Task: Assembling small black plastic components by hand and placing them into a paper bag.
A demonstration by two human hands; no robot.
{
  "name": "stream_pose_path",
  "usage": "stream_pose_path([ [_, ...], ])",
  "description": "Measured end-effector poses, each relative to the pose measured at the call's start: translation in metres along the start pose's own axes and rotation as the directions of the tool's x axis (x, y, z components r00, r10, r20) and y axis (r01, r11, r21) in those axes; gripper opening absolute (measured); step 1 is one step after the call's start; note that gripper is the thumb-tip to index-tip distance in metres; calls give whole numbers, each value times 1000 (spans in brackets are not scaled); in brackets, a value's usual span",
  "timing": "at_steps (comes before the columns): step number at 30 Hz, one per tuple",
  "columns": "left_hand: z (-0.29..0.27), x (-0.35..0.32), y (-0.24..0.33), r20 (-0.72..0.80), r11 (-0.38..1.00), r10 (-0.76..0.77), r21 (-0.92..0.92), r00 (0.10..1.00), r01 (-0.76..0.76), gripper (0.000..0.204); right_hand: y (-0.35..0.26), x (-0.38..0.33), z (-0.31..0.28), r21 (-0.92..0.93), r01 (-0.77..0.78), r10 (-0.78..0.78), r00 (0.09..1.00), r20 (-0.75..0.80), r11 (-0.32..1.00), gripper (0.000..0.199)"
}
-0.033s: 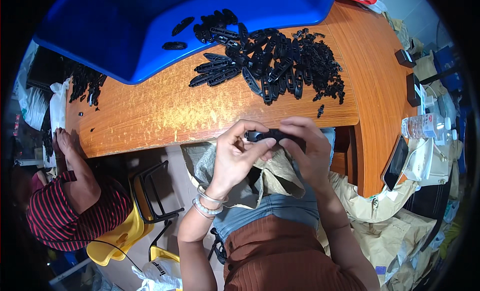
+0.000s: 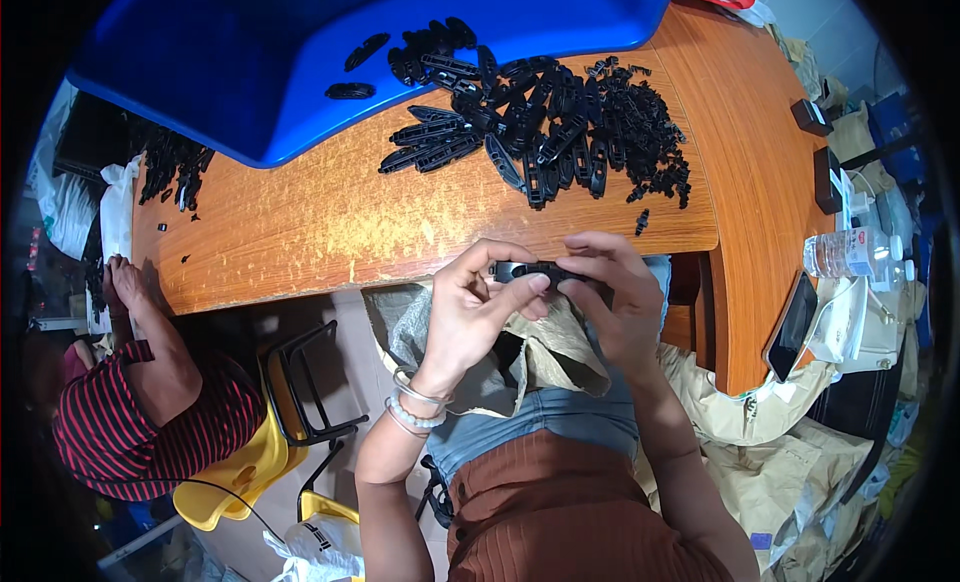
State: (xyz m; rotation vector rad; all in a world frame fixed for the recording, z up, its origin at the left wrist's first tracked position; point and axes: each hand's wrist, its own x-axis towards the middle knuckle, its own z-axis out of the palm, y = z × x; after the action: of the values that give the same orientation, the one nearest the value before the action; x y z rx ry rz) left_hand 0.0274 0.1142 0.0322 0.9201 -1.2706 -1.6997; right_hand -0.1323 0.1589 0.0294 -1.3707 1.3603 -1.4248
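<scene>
Just off the table's near edge, I hold a long black plastic part [image 2: 520, 270] roughly level. My left hand [image 2: 470, 312] pinches its left end between thumb and fingers. On the other end are the closed fingers and thumb of my right hand [image 2: 618, 297], which hide much of that end. Beyond my hands lies a heap of similar oval black plastic parts [image 2: 530, 117], some of them showing slots. To the right of these is a pile of small black pieces [image 2: 640, 122], with one small piece [image 2: 642, 221] lying apart near the table edge.
A large blue bin [image 2: 350, 117] stands on the wooden table [image 2: 330, 227], with several black parts on its lip. A bottle [image 2: 840, 253] and a phone [image 2: 792, 325] are at the right. Another person [image 2: 160, 412] sits at the left beside more black pieces [image 2: 175, 172].
</scene>
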Motion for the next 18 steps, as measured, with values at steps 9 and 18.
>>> stream_pose_path([
  [9, -1, -1, -9, 62, 985, -11, -171, 998, 21, 20, 2, 4, -2, -119, 200, -200, 980, 11, 973, 15],
  [18, -3, -5, -9, 51, 993, -53, -100, 997, 58, 23, 1, 5, -9, -435, 379, -341, 925, 165, 817, 16],
])
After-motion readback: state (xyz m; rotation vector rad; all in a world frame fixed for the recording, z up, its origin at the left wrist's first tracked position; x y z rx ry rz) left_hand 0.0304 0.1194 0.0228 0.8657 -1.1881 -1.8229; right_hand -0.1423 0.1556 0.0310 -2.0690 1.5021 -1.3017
